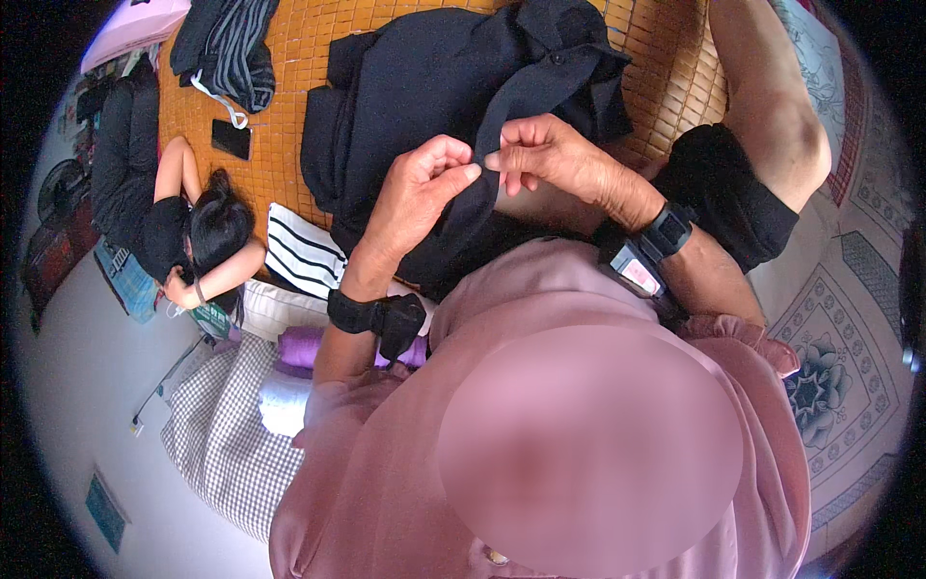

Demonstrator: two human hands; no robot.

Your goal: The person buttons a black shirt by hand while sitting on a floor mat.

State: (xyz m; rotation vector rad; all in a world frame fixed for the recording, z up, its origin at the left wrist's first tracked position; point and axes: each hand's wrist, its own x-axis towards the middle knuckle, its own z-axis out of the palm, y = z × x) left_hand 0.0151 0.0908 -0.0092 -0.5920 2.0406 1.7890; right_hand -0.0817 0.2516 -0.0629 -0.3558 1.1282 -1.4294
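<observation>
A dark navy or black garment (415,87) lies in front of me, partly folded, with a small round button (557,59) on its far part. One narrow band of its cloth (508,106) runs down between my hands. My left hand (410,198) is closed, with thumb and fingertips at the band's left edge. From the other side my right hand (559,164) pinches the same band, its thumb close to my left thumb. What lies right between the fingertips is too small to make out.
An orange-brown woven mat (289,58) lies under the garment. To the left are striped dark clothes (227,48), a phone (231,140), and another person (207,227) lying down. Nearer are a striped white cloth (304,253), a purple roll (301,349) and checked bedding (227,425).
</observation>
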